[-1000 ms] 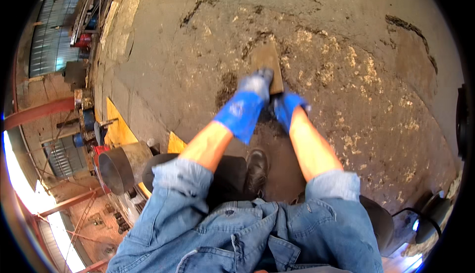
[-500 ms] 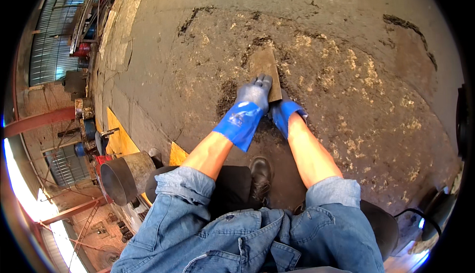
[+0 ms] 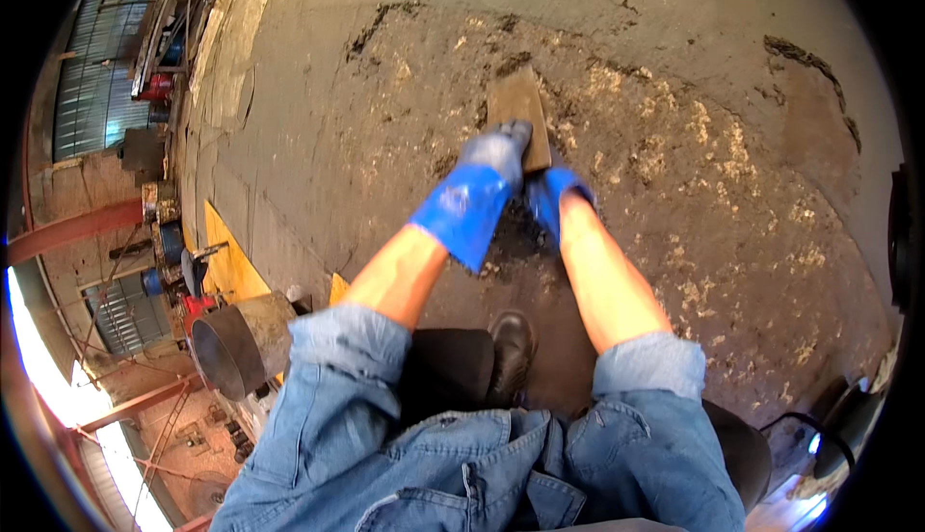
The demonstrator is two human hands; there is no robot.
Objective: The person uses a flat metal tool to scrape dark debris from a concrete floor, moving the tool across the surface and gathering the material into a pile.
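A flat, brown rectangular trowel-like plate [image 3: 520, 108] lies on the rough dark ground in front of me, its long side pointing away. My left hand [image 3: 496, 156], in a blue glove with a grey palm part, is closed along the left edge of the plate near its close end. At that same near end my right hand [image 3: 551, 190], in a matching glove, is closed at the plate's underside; its fingers are mostly hidden. Around the plate the dark, crumbly ground [image 3: 617, 204] is dotted with pale patches and loose clumps.
Smoother grey ground [image 3: 674, 2] surrounds the rough patch. To my left stand a metal cylinder [image 3: 229, 349], a yellow board [image 3: 231, 262] and drums. A black cable [image 3: 809, 418] curves at the lower right. My dark boot [image 3: 511, 354] is close below my hands.
Both hands and the plate have slid forward, away from me, over the rough ground. My grip looks the same.
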